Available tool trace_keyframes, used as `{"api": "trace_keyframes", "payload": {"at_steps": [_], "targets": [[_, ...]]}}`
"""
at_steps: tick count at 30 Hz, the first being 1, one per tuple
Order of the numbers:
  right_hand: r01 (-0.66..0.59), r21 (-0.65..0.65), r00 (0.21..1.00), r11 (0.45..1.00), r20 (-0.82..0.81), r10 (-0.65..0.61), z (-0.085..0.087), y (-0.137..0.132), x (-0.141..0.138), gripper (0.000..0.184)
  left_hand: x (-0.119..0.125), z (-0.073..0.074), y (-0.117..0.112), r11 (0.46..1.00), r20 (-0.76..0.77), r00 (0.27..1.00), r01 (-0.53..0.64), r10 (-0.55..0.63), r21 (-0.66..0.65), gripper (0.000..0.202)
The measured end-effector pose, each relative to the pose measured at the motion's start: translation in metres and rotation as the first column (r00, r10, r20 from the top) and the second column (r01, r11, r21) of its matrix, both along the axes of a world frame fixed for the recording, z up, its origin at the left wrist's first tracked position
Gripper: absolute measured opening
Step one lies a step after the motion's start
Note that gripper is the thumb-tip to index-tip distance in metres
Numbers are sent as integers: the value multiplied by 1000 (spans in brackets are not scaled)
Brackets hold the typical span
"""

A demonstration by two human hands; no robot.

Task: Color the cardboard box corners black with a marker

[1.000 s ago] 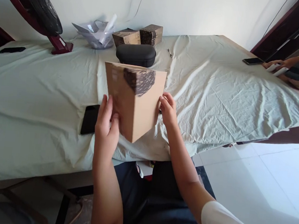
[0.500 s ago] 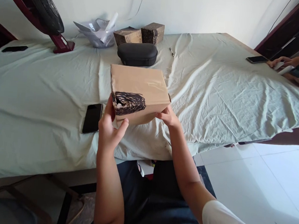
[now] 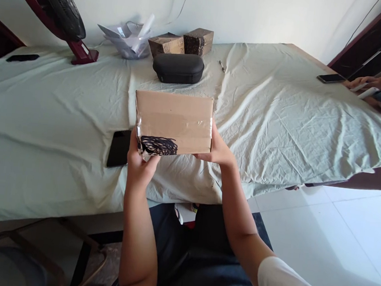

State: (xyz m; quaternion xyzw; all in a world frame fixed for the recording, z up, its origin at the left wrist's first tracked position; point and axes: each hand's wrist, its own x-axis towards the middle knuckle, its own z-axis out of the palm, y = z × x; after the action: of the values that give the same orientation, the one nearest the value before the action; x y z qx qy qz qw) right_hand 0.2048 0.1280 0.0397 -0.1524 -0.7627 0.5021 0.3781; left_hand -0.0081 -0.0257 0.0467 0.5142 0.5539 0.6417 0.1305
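Observation:
Between my two hands is a brown cardboard box (image 3: 175, 119), raised above the cloth, with black scribble over its near left corner and shiny tape on its sides. My left hand (image 3: 141, 163) grips that scribbled corner, its thumb under the near edge and the other fingers along the left side. On the opposite side my right hand (image 3: 217, 147) wraps round the lower right corner, thumb along the near edge; its fingertips are hidden behind the box. Just left of my left hand a black phone (image 3: 117, 150) lies on the cloth, partly covered.
A black zip case (image 3: 178, 68) sits beyond the box, before two patterned boxes (image 3: 198, 41). A clear plastic basket (image 3: 129, 42) and a fan (image 3: 81, 53) stand left; a pen (image 3: 221, 66) lies right. Another person's hands (image 3: 378, 86) hold a dark object near a phone (image 3: 331, 78).
The box has turned in my hands, so its face now looks squarer to me and its near edge sits lower. Both hands still hold it. The whole view has shifted slightly.

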Motion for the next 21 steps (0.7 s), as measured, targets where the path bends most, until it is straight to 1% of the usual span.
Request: {"api": "trace_keyframes", "payload": {"at_steps": [3, 6, 8, 10, 11, 13, 16, 18, 21], "targets": [[15, 84, 1000, 996, -20, -13, 4, 1, 2, 146, -3, -4, -2, 999, 47, 998, 50, -49, -14, 86], [9, 96, 1000, 995, 8, -10, 3, 3, 3, 148, -8, -8, -5, 991, 62, 989, 135, -135, 4, 90], [-11, 109, 1000, 994, 4, 11, 0, 5, 3, 148, -11, -9, -7, 977, 73, 974, 211, -213, 35, 91], [-31, 158, 999, 987, -14, 34, -3, 7, 2, 148, -11, -9, -9, 958, 117, 951, 278, -285, 73, 87], [-37, 192, 999, 981, -21, 42, -4, 8, 1, 147, -11, -9, -9, 952, 150, 941, 292, -303, 89, 83], [-36, 254, 999, 967, -27, 44, -4, 8, -1, 143, -9, -8, -9, 956, 220, 932, 271, -289, 110, 73], [-28, 320, 999, 947, -11, 34, -2, 8, -2, 140, -4, -8, -8, 976, 323, 922, 189, -214, 109, 59], [-24, 343, 1000, 939, 17, 19, 0, 7, -1, 140, -2, -8, -7, 983, 365, 913, 156, -180, 95, 57], [-22, 345, 999, 938, 51, 5, 3, 7, 1, 143, 0, -6, -6, 989, 371, 917, 125, -144, 77, 59]]}}
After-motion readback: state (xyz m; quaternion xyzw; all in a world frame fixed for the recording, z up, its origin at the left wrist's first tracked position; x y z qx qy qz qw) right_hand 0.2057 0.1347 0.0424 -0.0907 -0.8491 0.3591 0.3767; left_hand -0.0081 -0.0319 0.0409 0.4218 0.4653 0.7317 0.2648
